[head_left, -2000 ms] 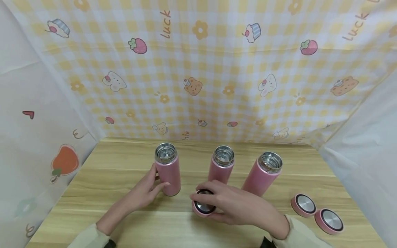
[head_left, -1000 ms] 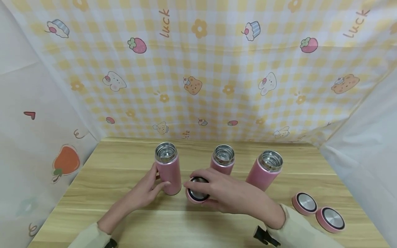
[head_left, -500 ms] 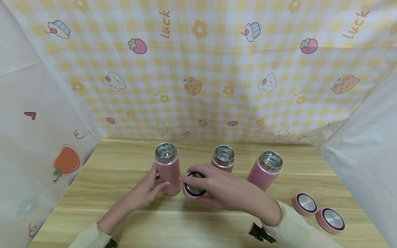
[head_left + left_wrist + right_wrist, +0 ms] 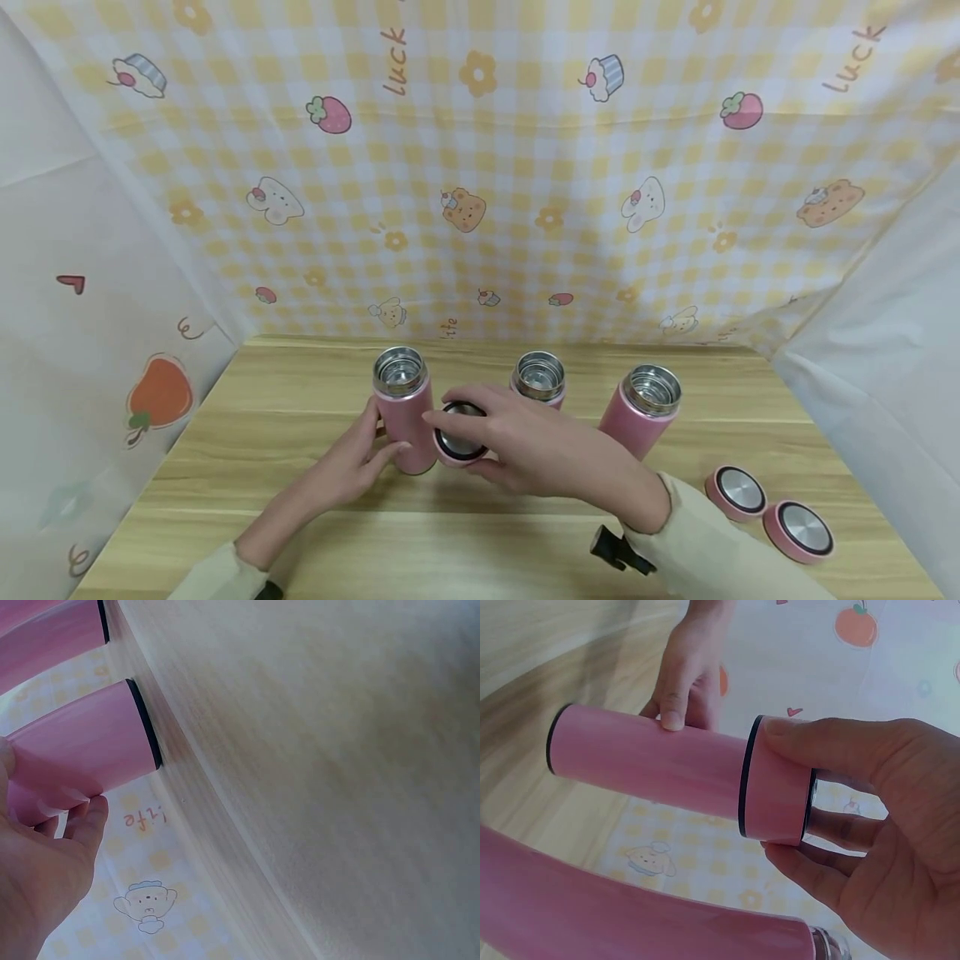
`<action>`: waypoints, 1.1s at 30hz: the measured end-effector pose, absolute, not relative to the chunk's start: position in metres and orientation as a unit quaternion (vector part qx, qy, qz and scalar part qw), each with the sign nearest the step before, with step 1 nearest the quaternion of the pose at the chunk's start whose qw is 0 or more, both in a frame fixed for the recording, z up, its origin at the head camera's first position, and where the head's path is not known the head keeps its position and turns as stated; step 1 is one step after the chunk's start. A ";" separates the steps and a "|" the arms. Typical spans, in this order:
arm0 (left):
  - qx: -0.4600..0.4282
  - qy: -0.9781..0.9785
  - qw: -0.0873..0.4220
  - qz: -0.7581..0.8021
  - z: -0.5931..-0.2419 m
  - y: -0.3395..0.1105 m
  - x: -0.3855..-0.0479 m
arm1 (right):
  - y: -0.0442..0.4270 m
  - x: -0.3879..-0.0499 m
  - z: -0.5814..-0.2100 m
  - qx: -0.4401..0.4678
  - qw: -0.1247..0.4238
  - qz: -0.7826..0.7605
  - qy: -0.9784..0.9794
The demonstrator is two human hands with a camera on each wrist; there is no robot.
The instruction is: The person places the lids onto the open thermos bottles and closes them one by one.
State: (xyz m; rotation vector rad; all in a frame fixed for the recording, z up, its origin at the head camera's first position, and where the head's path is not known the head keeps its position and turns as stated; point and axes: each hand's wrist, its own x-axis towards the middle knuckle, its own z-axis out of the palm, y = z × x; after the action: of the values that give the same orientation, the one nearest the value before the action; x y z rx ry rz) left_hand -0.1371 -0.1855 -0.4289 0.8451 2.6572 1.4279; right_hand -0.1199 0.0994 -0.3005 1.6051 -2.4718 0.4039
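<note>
My left hand [image 4: 360, 454] grips the leftmost pink thermos bottle [image 4: 407, 425], which stands upright on the table with its steel mouth uncovered. In the left wrist view, thumb and fingers curl round the lower body of that bottle [image 4: 90, 746]. My right hand [image 4: 525, 442] holds a pink bottle lid [image 4: 461, 442] by its rim, with the steel disc facing up, just right of this bottle. The right wrist view has the lid [image 4: 780, 780] pinched between thumb and fingers, overlapping the bottle behind it. Whether lid and bottle touch, I cannot tell.
Two more uncapped pink bottles stand to the right, a middle bottle [image 4: 538, 379] partly behind my right hand and a right bottle [image 4: 643, 412]. Two lids, a nearer lid [image 4: 798, 531] and a farther lid [image 4: 737, 492], lie on the table [image 4: 480, 550] at right. A checked cloth [image 4: 517, 167] hangs behind.
My right hand has carried the lid leftward and away from the front edge, up beside the left bottle. The left hand keeps its hold in the same place.
</note>
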 end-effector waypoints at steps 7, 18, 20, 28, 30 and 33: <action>0.269 0.849 0.006 0.455 -0.430 -0.186 -0.137 | 0.098 -0.120 -0.294 0.530 0.066 0.140 -0.833; 0.264 0.849 0.010 0.457 -0.430 -0.187 -0.137 | 0.100 -0.124 -0.291 0.533 0.063 0.151 -0.830; 0.265 0.848 0.009 0.459 -0.429 -0.186 -0.137 | 0.101 -0.125 -0.290 0.533 0.066 0.153 -0.829; 0.263 0.849 0.012 0.458 -0.429 -0.187 -0.136 | 0.101 -0.126 -0.287 0.526 0.058 0.150 -0.835; 0.261 0.850 0.013 0.458 -0.429 -0.187 -0.136 | 0.100 -0.127 -0.287 0.526 0.054 0.150 -0.835; 0.260 0.850 0.013 0.458 -0.429 -0.187 -0.136 | 0.098 -0.129 -0.287 0.531 0.053 0.152 -0.832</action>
State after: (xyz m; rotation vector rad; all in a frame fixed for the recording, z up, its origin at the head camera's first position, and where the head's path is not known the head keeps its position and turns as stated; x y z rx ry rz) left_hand -0.1362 -0.1867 -0.4293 0.8091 2.6491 1.4256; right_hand -0.1294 0.0982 -0.2867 1.6147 -2.5275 0.4613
